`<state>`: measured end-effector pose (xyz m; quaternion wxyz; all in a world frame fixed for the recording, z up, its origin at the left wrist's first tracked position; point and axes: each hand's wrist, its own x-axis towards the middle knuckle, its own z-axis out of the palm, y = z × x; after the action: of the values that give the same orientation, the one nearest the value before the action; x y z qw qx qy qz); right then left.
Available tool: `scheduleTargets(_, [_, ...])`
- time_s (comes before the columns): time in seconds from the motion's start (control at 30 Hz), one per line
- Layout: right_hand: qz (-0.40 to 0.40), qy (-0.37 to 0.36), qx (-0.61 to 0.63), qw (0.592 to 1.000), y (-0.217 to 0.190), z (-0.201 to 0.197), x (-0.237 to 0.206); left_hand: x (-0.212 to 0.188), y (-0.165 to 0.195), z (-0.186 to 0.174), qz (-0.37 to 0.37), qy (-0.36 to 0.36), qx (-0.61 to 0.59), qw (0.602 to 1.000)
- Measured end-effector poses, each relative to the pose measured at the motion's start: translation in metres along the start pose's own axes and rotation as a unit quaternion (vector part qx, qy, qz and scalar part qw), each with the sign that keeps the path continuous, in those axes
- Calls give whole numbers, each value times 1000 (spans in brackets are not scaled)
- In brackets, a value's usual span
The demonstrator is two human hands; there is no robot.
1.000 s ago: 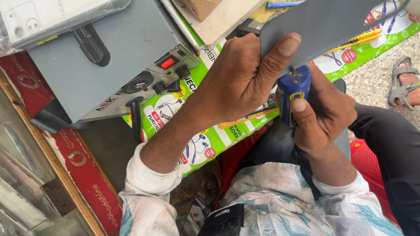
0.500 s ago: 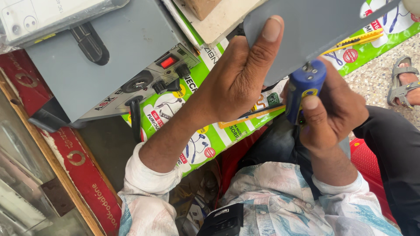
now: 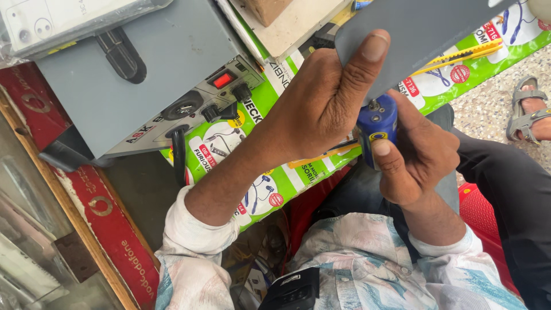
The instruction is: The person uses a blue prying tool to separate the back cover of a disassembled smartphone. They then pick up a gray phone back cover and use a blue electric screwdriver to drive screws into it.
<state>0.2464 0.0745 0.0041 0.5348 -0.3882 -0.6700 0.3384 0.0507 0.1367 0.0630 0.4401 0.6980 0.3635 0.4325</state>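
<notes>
Fingers of your left hand clamp the lower edge of the grey panel, thumb pressed flat on it. Your right hand is wrapped around the blue screwdriver handle, just beneath that edge, boxed in by your knees.

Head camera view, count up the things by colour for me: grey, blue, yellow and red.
Grey: 2, the flat panel held by the left hand and the metal box
Blue: 1, the tool handle in the right hand
Yellow: 1, the utility knife
Red: 1, the rocker switch
Total: 5
</notes>
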Motion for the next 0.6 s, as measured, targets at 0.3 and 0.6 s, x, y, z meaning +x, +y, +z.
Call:
scheduleTargets(0.3, [47, 43, 100, 993, -4, -2, 12, 3, 3, -2, 38, 10, 1, 999])
scheduleTargets(0.6, [19, 109, 141, 984, 52, -60, 44, -3, -14, -23, 28, 184, -91, 978])
